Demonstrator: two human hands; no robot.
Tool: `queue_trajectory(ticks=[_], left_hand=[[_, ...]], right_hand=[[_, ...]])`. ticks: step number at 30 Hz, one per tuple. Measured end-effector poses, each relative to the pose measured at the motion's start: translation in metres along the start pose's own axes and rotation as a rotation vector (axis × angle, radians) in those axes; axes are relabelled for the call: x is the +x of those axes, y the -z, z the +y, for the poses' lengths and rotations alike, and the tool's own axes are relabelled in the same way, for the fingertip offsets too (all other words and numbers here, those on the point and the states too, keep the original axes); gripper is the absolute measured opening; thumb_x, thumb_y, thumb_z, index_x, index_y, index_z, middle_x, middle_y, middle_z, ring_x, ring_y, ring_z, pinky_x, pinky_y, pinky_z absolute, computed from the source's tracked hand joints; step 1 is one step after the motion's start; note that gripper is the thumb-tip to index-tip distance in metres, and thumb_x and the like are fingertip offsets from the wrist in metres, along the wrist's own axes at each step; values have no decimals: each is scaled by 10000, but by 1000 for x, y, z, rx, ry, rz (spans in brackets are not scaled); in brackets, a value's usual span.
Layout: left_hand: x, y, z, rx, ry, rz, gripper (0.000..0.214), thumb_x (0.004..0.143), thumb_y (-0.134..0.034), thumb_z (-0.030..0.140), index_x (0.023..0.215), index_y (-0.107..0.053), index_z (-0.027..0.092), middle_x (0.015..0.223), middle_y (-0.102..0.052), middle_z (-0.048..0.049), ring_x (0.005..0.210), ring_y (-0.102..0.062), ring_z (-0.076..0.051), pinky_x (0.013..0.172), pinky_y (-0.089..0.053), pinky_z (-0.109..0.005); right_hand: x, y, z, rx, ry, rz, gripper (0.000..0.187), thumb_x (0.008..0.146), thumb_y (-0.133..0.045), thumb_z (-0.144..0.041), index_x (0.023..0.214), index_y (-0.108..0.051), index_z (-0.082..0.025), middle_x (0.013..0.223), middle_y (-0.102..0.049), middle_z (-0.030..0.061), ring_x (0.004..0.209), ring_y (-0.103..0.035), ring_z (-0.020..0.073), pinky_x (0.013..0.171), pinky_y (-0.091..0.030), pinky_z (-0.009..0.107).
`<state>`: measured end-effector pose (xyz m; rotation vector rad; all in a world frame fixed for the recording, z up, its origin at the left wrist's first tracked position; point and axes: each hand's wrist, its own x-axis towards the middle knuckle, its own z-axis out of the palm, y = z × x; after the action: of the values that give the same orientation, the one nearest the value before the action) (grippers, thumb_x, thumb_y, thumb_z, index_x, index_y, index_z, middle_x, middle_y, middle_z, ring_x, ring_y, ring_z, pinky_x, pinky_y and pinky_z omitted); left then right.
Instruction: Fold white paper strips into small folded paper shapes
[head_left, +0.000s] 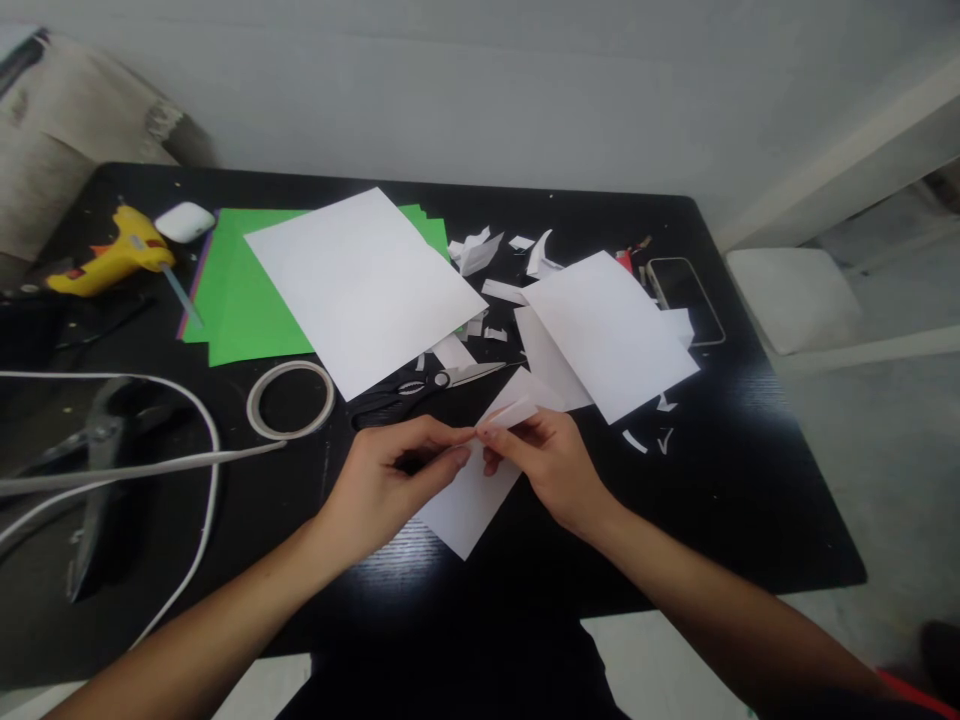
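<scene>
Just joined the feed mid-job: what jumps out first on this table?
At the near centre the left hand and right hand pinch a white paper piece between them. Just behind lie black scissors, then a large white sheet over green paper, and a yellow glue gun sits at the far left.

Your left hand (390, 490) and right hand (551, 470) are bare, with nothing worn on fingers or wrists. Your left forearm (225, 630) and right forearm (712, 610) run uncovered to the lower edge of the view. By your right arm, in the bottom right corner, a thin red strip (911, 692) of cloth shows; whether it is your sleeve is unclear.
</scene>
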<state>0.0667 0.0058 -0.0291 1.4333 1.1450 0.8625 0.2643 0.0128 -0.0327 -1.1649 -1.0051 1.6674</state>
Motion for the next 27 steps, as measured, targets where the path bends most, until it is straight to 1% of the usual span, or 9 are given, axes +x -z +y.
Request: queue_trajectory(ticks=[5, 8, 12, 17, 22, 27], left_hand=[[0, 1, 1, -26, 24, -29, 171, 915, -741, 214, 1081, -783, 220, 943, -826, -15, 818, -774, -148, 733, -605, -213], [0, 0, 2, -40, 44, -18, 152, 921, -736, 232, 1067, -763, 203, 947, -816, -21, 840, -771, -148, 757, -606, -216], [1, -1, 2, -46, 49, -2, 146, 918, -739, 240, 1055, -755, 193, 903, -809, -19, 800, -765, -141, 728, -602, -212], [1, -1, 0, -13, 29, 14, 156, 918, -744, 245, 1065, -770, 201, 917, -822, -19, 796, -772, -139, 721, -601, -206], [0, -1, -4, 54, -24, 48, 154, 906, -760, 237, 1055, -791, 220, 875, -819, -3, 728, -757, -123, 643, -581, -183], [0, 0, -6, 144, -86, 69, 158, 893, -770, 223, 1047, -802, 219, 860, -812, -7, 669, -724, -116, 595, -563, -190]], right_hand=[[0, -1, 0, 5, -11, 7, 200, 828, -838, -371, 782, -782, -185, 657, -695, -10, 599, -662, 117, 636, -572, 254], [1, -2, 1, 34, -38, 12, 211, 815, -851, -383, 801, -786, -184, 672, -712, -1, 617, -677, 125, 644, -601, 265], [2, -1, 3, 72, -52, 19, 209, 794, -870, -368, 865, -794, -187, 754, -755, 18, 683, -717, 148, 683, -635, 294], [3, 0, 3, 103, -54, 19, 204, 752, -907, -313, 886, -806, -196, 748, -767, 3, 685, -723, 135, 719, -636, 279], [4, 2, 4, 96, -59, 21, 198, 744, -914, -317, 863, -815, -195, 734, -778, 11, 679, -735, 144, 713, -637, 283], [4, 2, 4, 122, -71, 32, 190, 747, -910, -303, 880, -819, -203, 751, -789, 7, 682, -745, 136, 722, -646, 273]])
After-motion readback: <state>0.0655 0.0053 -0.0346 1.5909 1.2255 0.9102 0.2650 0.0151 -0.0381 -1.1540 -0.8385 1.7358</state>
